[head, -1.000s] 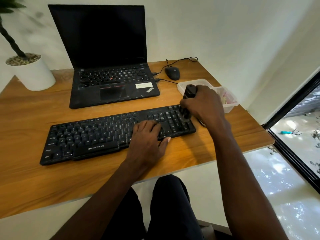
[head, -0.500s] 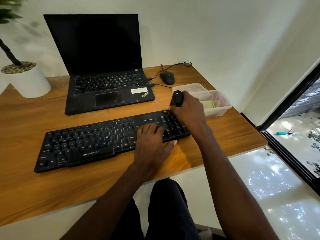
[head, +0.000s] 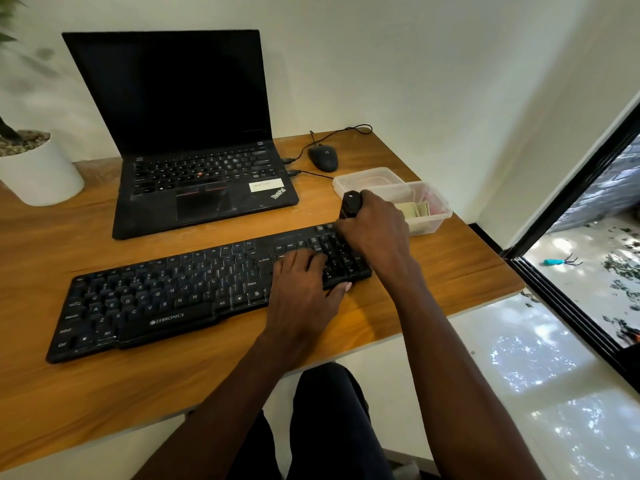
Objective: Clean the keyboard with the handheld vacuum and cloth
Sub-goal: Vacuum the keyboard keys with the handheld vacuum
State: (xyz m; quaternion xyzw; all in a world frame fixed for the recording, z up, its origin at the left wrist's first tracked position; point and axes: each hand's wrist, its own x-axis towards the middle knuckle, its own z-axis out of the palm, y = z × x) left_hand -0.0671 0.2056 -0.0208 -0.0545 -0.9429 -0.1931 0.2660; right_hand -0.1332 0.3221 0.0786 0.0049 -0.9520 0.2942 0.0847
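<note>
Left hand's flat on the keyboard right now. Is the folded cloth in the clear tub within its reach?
Probably not directly: the right hand, gripping the handheld vacuum, sits between the left hand and the tub holding the cloth.

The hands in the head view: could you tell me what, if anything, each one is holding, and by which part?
The right hand grips the handheld vacuum around its lower body; only its top shows. The left hand holds nothing, resting flat on the keyboard.
</note>
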